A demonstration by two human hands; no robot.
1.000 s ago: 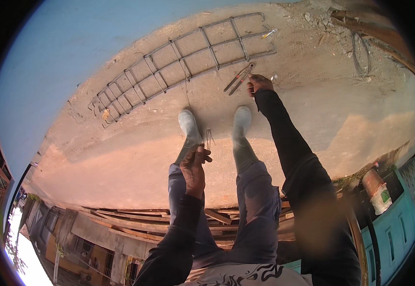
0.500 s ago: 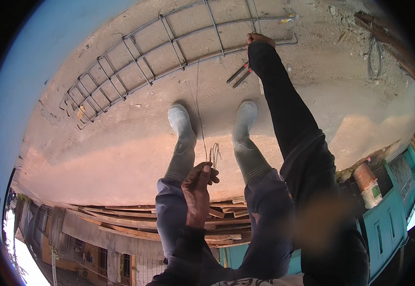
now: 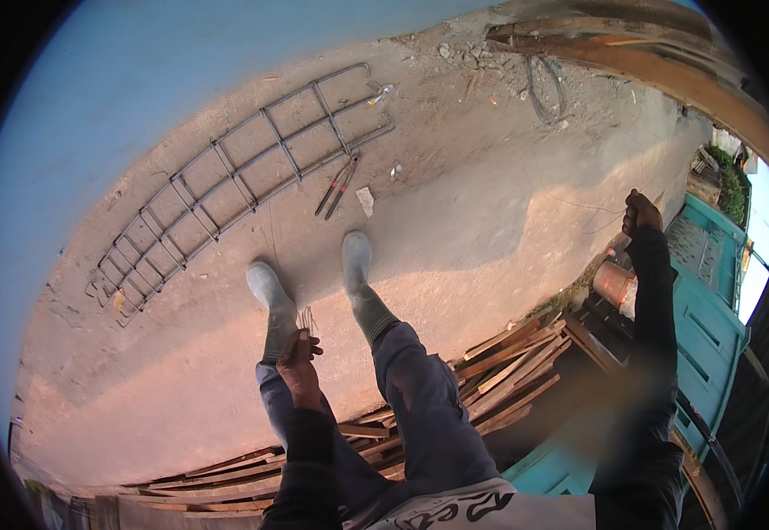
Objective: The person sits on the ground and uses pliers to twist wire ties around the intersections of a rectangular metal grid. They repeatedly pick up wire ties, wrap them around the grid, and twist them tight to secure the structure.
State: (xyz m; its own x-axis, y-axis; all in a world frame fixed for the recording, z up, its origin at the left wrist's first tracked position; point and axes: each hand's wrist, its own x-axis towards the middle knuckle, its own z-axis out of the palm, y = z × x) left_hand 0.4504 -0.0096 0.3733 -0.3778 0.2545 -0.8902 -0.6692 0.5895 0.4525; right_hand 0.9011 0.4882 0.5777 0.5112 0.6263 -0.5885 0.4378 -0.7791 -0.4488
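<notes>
Low in front of me, my left hand is closed around a small bunch of thin bent wires. One long strand runs from near it toward the ground by my left boot. Far out to the right, my right hand is closed on a thin wire, which curls away leftward in the air. Beyond my boots a long steel rebar cage lies on the ground, touched by neither hand. Long-handled pliers with red marks lie against its near right end.
My grey boots stand on dusty concrete. Wooden planks are piled behind my legs. An orange bucket and teal panels are on the right. A wire coil lies near a timber beam at the far right.
My right hand has swung from the cage's right end out to the far right, trailing wire. The view has turned right. My left hand keeps hold of the wire bunch.
</notes>
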